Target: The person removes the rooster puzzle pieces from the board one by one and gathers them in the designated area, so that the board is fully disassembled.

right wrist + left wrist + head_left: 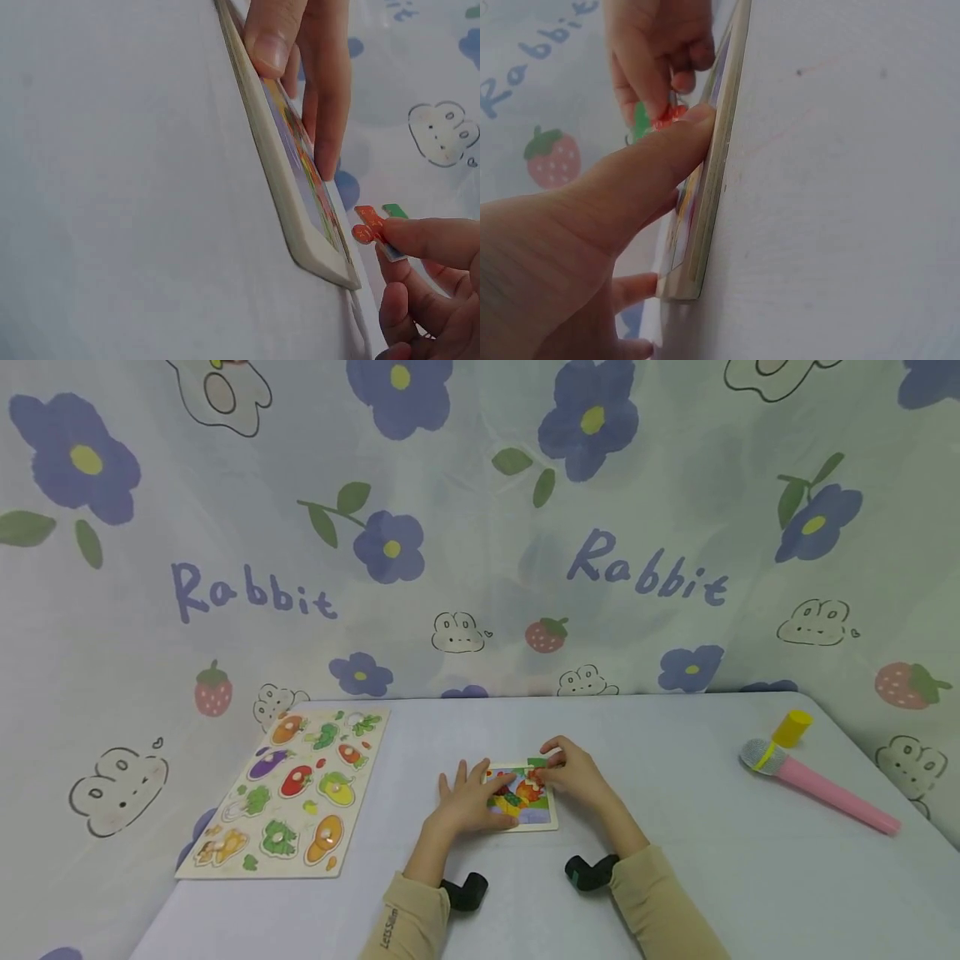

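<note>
A small jigsaw puzzle [534, 817] in a pale wooden tray lies flat on the table, with a colourful printed picture. My left hand [463, 802] rests on its left side, fingers spread, the thumb on the picture near the front edge. At the back right corner, my right hand [581, 779] pinches a red and green puzzle piece [369, 216] between thumb and fingers. In the right wrist view the piece is held tilted, just off the tray's edge [311, 259]. The left wrist view shows part of the piece [669, 116] beyond my left thumb.
A wooden vegetable peg board [311, 806] lies at the left. On the right are a pink toy microphone [828, 792] and a yellow cylinder [792, 727]. Black wrist devices [467, 893] sit at both cuffs. A patterned curtain [480, 552] hangs behind the table.
</note>
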`<state>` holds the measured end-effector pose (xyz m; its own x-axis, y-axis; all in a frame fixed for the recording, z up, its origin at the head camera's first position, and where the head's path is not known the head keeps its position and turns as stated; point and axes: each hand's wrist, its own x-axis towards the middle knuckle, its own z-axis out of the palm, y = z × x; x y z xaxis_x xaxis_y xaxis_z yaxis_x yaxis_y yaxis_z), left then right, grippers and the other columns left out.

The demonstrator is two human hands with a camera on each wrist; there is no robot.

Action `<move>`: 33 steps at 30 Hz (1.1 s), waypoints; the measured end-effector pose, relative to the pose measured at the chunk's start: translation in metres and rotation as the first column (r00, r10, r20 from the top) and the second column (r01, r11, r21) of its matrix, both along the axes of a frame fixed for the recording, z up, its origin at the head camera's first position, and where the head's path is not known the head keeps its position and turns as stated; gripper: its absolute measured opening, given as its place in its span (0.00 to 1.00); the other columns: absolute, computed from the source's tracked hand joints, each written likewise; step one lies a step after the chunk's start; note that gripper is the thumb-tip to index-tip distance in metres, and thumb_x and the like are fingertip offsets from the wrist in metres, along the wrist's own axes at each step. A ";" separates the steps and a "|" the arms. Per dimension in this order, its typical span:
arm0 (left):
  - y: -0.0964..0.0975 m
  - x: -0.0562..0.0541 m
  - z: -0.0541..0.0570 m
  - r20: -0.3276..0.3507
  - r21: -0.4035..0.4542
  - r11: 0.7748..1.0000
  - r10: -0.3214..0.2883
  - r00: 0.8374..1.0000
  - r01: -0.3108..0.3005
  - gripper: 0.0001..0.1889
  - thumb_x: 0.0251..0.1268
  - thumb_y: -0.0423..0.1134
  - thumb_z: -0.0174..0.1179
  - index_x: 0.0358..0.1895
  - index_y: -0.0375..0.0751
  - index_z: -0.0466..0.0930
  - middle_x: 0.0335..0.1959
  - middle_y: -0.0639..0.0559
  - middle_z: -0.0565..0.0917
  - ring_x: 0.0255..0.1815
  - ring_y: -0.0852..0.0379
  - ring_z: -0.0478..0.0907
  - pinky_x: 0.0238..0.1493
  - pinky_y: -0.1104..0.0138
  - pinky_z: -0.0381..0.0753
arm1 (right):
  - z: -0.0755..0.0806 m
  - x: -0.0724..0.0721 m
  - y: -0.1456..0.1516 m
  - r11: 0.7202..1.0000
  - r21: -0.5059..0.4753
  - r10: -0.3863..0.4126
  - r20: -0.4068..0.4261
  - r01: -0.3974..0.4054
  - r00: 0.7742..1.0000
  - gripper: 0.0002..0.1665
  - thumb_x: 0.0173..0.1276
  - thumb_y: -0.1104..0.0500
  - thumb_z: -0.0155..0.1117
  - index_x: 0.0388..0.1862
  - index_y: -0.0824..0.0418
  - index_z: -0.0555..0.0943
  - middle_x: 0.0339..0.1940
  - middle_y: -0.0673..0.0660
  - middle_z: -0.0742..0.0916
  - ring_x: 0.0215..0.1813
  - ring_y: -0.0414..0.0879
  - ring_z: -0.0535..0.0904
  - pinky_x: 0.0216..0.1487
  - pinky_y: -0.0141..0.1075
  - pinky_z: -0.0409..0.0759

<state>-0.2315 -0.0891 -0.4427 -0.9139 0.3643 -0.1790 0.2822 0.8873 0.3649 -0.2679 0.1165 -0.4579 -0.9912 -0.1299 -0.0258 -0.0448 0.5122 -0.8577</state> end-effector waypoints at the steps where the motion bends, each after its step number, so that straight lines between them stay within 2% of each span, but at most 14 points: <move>1: 0.000 0.000 0.000 0.003 0.002 1.000 0.002 1.000 -0.002 0.37 0.50 0.62 0.62 0.66 0.61 0.65 0.72 0.42 0.53 0.71 0.29 0.40 0.60 0.32 0.37 | 0.001 0.000 0.002 1.000 -0.014 -0.014 0.011 0.014 1.000 0.19 0.57 0.62 0.67 0.47 0.60 0.74 0.33 0.55 0.82 0.35 0.45 0.76 0.37 0.37 0.75; 9: 0.000 0.002 0.001 0.000 0.016 1.000 -0.002 1.000 0.002 0.36 0.50 0.61 0.63 0.66 0.61 0.65 0.72 0.42 0.53 0.71 0.29 0.41 0.61 0.32 0.37 | 0.007 0.000 0.024 0.992 -0.055 -0.108 0.088 0.113 0.990 0.19 0.57 0.62 0.66 0.46 0.63 0.73 0.37 0.60 0.82 0.33 0.45 0.76 0.31 0.32 0.76; 13: 0.000 0.003 0.002 0.003 0.018 1.000 -0.002 1.000 0.001 0.36 0.50 0.61 0.63 0.66 0.61 0.65 0.72 0.42 0.52 0.71 0.30 0.40 0.61 0.32 0.36 | 0.006 0.000 0.034 0.988 -0.066 -0.131 0.115 0.139 0.985 0.18 0.57 0.63 0.66 0.45 0.66 0.74 0.37 0.62 0.82 0.33 0.44 0.77 0.31 0.31 0.76; 33: -0.001 0.002 0.000 0.000 0.005 1.000 -0.010 1.000 0.010 0.37 0.51 0.61 0.62 0.66 0.61 0.64 0.73 0.42 0.52 0.71 0.30 0.40 0.61 0.32 0.36 | 0.011 0.004 0.069 0.981 -0.076 -0.164 0.145 0.177 0.976 0.19 0.58 0.64 0.65 0.47 0.68 0.73 0.38 0.62 0.82 0.33 0.43 0.77 0.31 0.30 0.74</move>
